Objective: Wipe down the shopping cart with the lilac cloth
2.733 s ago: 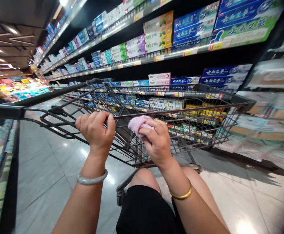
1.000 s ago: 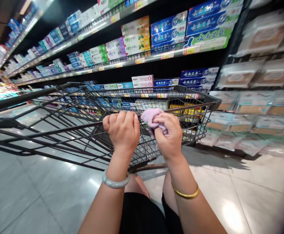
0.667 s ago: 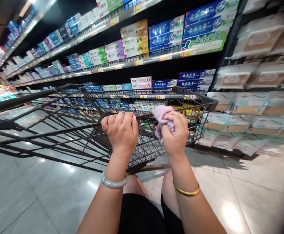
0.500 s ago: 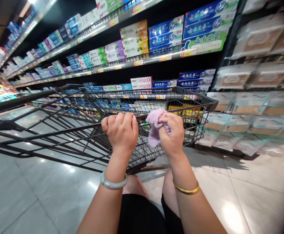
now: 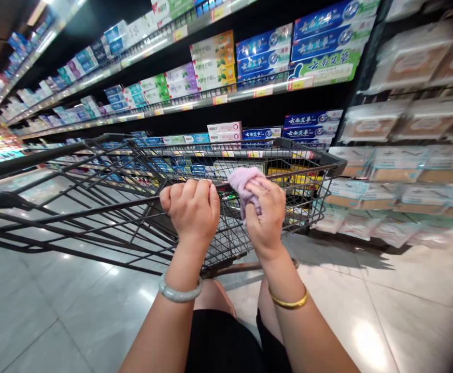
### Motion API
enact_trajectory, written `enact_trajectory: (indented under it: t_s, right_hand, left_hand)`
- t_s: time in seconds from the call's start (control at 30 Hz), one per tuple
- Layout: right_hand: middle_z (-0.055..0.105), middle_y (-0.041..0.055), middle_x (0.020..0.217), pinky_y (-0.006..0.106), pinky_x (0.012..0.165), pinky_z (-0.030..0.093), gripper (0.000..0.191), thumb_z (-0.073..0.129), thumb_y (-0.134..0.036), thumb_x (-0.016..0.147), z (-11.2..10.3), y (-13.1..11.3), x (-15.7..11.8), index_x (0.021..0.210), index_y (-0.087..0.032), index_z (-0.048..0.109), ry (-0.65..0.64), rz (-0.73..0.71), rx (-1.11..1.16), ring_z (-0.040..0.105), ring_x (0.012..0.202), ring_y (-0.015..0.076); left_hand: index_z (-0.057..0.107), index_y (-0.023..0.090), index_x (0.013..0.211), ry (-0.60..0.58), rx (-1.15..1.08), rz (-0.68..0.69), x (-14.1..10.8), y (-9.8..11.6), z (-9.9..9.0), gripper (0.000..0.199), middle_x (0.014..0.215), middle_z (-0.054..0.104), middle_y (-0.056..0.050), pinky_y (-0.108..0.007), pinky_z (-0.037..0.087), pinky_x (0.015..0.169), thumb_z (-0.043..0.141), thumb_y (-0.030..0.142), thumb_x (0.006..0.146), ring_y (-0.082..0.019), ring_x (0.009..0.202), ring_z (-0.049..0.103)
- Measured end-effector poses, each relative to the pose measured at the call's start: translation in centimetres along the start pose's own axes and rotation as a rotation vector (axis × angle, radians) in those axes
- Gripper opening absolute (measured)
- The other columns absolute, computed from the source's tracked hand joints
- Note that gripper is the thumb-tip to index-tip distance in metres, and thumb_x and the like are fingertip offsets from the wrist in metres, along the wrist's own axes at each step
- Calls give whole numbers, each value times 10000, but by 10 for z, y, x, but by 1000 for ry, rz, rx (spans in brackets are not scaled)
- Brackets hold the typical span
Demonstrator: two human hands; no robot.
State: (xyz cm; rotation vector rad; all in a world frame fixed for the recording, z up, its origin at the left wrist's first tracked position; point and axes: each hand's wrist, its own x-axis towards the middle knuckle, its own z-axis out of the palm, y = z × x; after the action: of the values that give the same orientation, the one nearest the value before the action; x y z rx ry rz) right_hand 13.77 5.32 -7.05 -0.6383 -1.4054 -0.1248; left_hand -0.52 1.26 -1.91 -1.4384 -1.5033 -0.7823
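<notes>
A dark metal shopping cart [image 5: 149, 202] stands sideways in front of me. My left hand [image 5: 195, 207] is closed around its top side rail, with a pale bangle on the wrist. Just to the right, my right hand [image 5: 265, 215] grips a crumpled light purple cloth [image 5: 244, 181] against the same rail. The cloth covers a short piece of the rail and hides part of the fingers. A gold bangle circles the right wrist.
Behind the cart, a long shelf [image 5: 265, 92] holds rows of boxed products. Packaged goods [image 5: 399, 160] hang at the right. Grey floor tiles [image 5: 405, 290] lie below, and my knees are close under the cart's side.
My right hand has moved a little left along the rail with the purple cloth, closer to my left hand. The cloth is more bunched up. My left hand keeps its hold.
</notes>
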Motion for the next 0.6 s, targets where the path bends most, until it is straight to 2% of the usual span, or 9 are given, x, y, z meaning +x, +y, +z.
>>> enact_trajectory:
  t_s: [0.07, 0.13, 0.27, 0.37, 0.43, 0.5, 0.6]
  right_hand:
    - [621, 126, 1360, 489, 1105, 471, 423, 638, -299, 931, 1, 3, -2, 1345, -237, 586, -5, 11, -49, 569, 1291, 266]
    - [591, 141, 1411, 507, 1128, 454, 561, 716, -391, 888, 2, 9, -5, 1397, -232, 543, -31, -19, -109, 538, 1336, 291]
    - [626, 89, 1374, 478, 1104, 470, 447, 656, -184, 900, 0, 27, -6, 1328, -294, 591, -13, -69, -153, 579, 1288, 250]
    - [637, 90, 1315, 482, 1095, 476, 472, 597, -103, 873, -5, 38, -4, 1307, -291, 613, 152, 81, -90, 599, 1248, 238]
    - [630, 98, 1296, 502, 1118, 460, 495, 587, -98, 861, -6, 36, -4, 1322, -279, 606, 227, 176, -51, 596, 1249, 241]
    - [626, 100, 1299, 504, 1128, 458, 503, 585, -100, 860, -4, 26, -4, 1329, -281, 598, 187, 185, -1, 597, 1253, 240]
    - [645, 81, 1286, 471, 1096, 497, 490, 580, -85, 860, 0, 11, -4, 1296, -305, 608, -16, 72, 106, 615, 1246, 231]
  left_hand:
    - [675, 238, 911, -5, -1, -3, 0, 0, -1, 291, 832, 665, -61, -442, 282, 908, 446, 384, 1015, -270, 883, 495]
    - [667, 238, 896, -6, 0, -8, 0, 0, -1, 289, 830, 662, -60, -443, 283, 913, 446, 382, 1015, -270, 885, 495]
    - [661, 242, 893, -11, -11, -10, -1, 1, -1, 290, 830, 655, -59, -444, 284, 903, 439, 381, 1017, -268, 885, 491]
    - [663, 245, 888, -15, -40, -20, -1, 2, -1, 291, 830, 652, -60, -450, 287, 912, 438, 381, 1014, -269, 891, 494]
    - [672, 245, 891, -28, -71, -40, -1, 2, -1, 290, 836, 653, -66, -459, 286, 928, 444, 379, 1008, -272, 900, 497]
    - [684, 244, 902, -45, -95, -61, -1, 2, 0, 288, 844, 654, -73, -470, 283, 932, 450, 379, 1002, -277, 909, 496]
    - [690, 244, 919, -41, -87, -59, -1, 2, 0, 285, 853, 660, -78, -477, 281, 927, 452, 379, 1000, -281, 907, 495]
